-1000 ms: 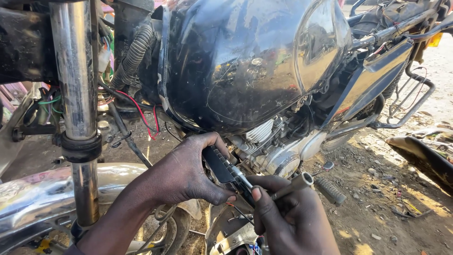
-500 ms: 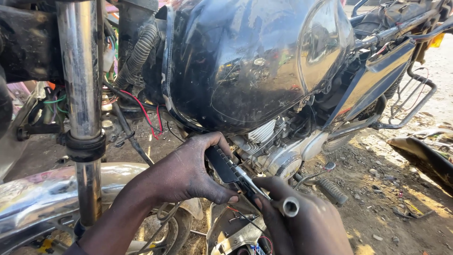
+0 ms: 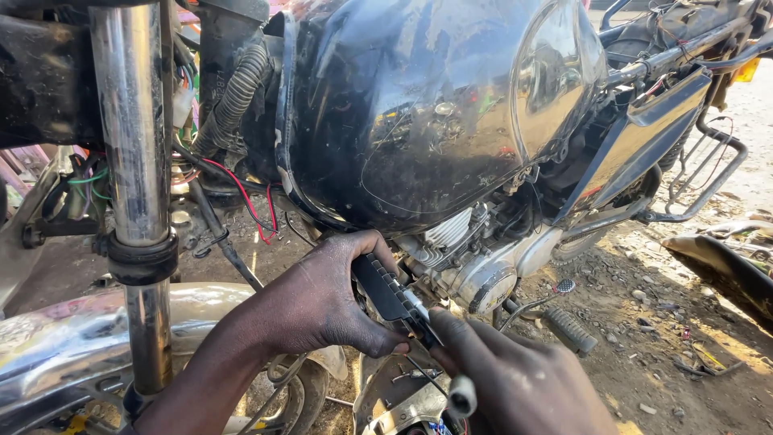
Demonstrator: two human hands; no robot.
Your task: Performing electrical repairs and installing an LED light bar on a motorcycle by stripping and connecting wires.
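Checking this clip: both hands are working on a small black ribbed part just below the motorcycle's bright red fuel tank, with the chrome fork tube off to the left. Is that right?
Not quite: the fuel tank is glossy black, not red, as the head view shows. The rest holds: the left hand and right hand are on the small black ribbed part just below the tank, and the chrome fork tube stands to the left.

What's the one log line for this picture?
left hand: grips black part | right hand: touches its lower end | under motorcycle tank

Single head view, looking down, close on motorcycle [image 3: 419, 121] flank; ground behind.
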